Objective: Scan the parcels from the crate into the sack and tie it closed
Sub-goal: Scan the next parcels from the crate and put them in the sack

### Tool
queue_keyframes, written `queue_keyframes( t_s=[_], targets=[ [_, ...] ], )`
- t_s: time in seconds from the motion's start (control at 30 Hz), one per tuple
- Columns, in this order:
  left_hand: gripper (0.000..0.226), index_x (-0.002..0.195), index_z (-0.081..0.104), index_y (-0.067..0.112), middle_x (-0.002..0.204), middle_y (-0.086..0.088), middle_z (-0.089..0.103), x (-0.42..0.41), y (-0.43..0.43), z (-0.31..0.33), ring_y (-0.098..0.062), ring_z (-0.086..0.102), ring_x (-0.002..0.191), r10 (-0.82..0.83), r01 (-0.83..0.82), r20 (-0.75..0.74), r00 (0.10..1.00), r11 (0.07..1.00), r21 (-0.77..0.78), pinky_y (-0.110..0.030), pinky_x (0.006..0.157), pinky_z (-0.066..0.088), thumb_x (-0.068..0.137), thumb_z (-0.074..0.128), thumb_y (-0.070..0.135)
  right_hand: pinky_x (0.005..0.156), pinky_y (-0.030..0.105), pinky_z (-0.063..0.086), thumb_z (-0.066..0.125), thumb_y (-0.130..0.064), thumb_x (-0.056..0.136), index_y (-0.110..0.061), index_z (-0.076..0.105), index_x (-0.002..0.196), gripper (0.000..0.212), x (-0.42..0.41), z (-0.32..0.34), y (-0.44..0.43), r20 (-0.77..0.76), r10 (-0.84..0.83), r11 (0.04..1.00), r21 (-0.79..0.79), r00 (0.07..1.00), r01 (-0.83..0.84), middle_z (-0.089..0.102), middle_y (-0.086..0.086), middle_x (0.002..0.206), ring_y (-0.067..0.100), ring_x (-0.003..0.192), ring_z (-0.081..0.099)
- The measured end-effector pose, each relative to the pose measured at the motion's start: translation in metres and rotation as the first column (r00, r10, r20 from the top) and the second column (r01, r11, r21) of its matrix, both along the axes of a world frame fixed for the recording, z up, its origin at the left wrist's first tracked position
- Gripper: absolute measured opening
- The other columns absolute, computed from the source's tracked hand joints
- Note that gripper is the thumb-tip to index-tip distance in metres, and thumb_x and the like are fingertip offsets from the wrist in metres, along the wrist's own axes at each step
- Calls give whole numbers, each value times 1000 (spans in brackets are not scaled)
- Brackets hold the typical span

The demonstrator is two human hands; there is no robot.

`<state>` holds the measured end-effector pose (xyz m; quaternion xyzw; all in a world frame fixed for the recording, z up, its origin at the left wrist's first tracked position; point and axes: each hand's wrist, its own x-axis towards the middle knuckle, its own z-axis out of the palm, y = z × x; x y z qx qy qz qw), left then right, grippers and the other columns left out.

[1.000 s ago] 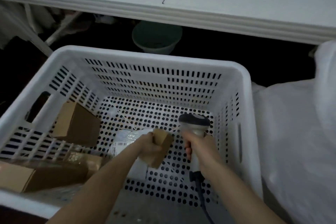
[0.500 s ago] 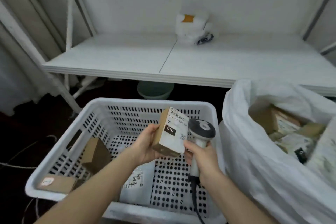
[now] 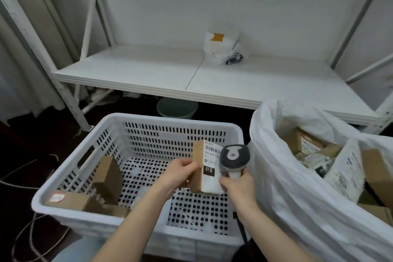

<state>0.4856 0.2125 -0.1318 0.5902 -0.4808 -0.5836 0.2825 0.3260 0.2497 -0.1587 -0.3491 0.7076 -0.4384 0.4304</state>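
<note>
Cardboard parcel (image 3: 196,166) held up over the white crate (image 3: 170,121); scanner (image 3: 234,156) beside its label (image 3: 210,161).
Your left hand (image 3: 180,171) grips the parcel by its brown side, fingers curled round it; your right hand (image 3: 238,185) is wrapped round the scanner handle, head just beside the label; other brown boxes (image 3: 108,174) lie in the crate; the white sack (image 3: 276,176) stands open at your right, packages (image 3: 306,144) inside.

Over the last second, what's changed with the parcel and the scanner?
The left hand lifted the parcel up from inside the crate and turned its label into view beside the scanner, raised by the right hand. Both grips held; the other boxes stayed put.
</note>
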Motion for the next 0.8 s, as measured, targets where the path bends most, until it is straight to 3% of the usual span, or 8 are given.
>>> queue_keyframes(
  t_s=[0.13, 0.27, 0.43, 0.53, 0.8],
  targets=[
    [19, 106, 67, 9, 94, -2, 74, 2, -5, -10, -13, 71, 80, -61, 60, 41, 997, 998, 26, -21, 62, 55, 90, 62, 16, 80, 46, 56, 74, -7, 73, -21, 61, 109, 41, -3, -2, 3, -17, -7, 1000, -9, 1000, 6, 71, -6, 88, 16, 83, 67],
    [24, 112, 64, 7, 96, -4, 74, 7, -12, -26, -15, 72, 84, 48, -48, -12, 999, 998, 26, -26, 66, 58, 88, 64, 9, 72, 33, 52, 74, -12, 80, -16, 63, 103, 26, -10, 12, 17, 42, -20, 999, -31, 999, 21, 71, -1, 86, 14, 78, 64],
    [35, 121, 63, 10, 99, -1, 74, 12, -22, -46, -12, 71, 82, 132, -129, -88, 987, 991, 38, -30, 75, 59, 87, 64, 2, 56, 26, 50, 73, -14, 82, -7, 64, 89, 14, -9, 31, 51, 147, 19, 1000, 18, 989, -22, 65, 3, 61, 13, 53, 57],
    [37, 122, 62, 6, 101, -4, 74, 8, -23, -54, -12, 71, 79, 133, -130, -102, 986, 991, 44, -26, 68, 57, 86, 62, -3, 47, 21, 46, 73, -11, 82, -3, 64, 87, 13, 6, 37, 64, 191, 51, 998, 26, 980, -57, 61, 1, 53, 9, 44, 52],
    [34, 119, 63, 8, 103, -5, 73, 7, -17, -59, -17, 70, 86, 115, -110, -99, 988, 992, 57, -28, 70, 56, 87, 61, -3, 43, 18, 42, 70, -9, 83, 2, 64, 85, 13, 20, 40, 77, 223, 44, 997, 46, 974, -56, 55, -1, 47, 6, 38, 48]
  ],
)
